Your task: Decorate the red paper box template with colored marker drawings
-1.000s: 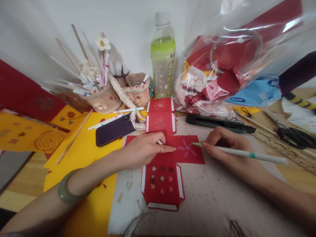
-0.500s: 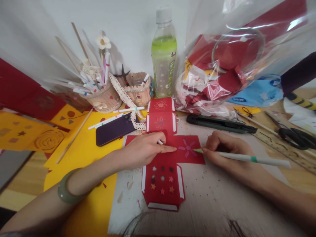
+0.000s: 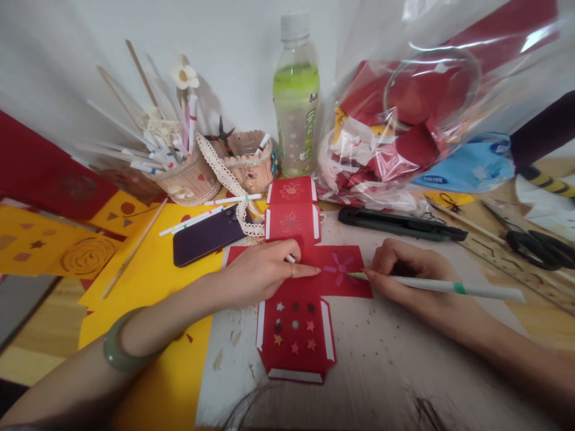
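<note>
A red cross-shaped paper box template (image 3: pixel 294 335) lies flat on the table, with flowers drawn on some panels and small stars and dots on the near one. My left hand (image 3: pixel 260 272) presses down on its middle panel, fingers pointing right, with a small white object tucked between them. My right hand (image 3: pixel 404 269) holds a white marker with a green tip (image 3: pixel 449 288). The tip touches the right panel beside a purple flower (image 3: pixel 340 267).
Behind the template stand a green drink bottle (image 3: pixel 295 102), two craft-stick pots with markers (image 3: pixel 188 173), a dark phone (image 3: pixel 207 236) and a plastic bag of red scraps (image 3: pixel 404 131). A black utility knife (image 3: pixel 399 223), a ruler (image 3: pixel 516 263) and scissors (image 3: pixel 541 248) lie right. Yellow paper (image 3: pixel 153 281) lies left.
My right hand has slid slightly left, and the marker tip has dropped a little along the flower's right side. My left hand has stayed pressed on the template.
</note>
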The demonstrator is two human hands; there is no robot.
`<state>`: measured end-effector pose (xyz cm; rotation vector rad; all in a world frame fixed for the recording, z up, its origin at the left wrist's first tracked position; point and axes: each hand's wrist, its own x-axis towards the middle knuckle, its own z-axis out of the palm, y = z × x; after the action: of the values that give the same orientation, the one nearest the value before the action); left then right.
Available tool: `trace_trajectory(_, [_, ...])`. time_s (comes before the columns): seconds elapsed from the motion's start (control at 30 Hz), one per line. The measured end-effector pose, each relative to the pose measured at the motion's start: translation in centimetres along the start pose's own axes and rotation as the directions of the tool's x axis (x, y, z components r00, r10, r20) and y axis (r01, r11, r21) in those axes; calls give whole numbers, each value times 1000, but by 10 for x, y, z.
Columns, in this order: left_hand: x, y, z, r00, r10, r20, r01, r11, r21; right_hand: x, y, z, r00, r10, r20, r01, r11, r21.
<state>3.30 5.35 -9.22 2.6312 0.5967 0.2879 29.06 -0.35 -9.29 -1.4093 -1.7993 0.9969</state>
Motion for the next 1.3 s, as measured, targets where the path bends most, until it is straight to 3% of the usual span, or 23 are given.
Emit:
trace_trajectory(1.1, [1, 1, -2, 1000, 5, 7, -5, 1000, -6, 2, -1, -1, 999, -38, -26, 40, 998, 54])
trace_trajectory(1.3, [0, 2, -2, 1000, -3, 9, 3, 1000, -7, 1, -2, -1, 999, -23, -35, 23, 1000, -8])
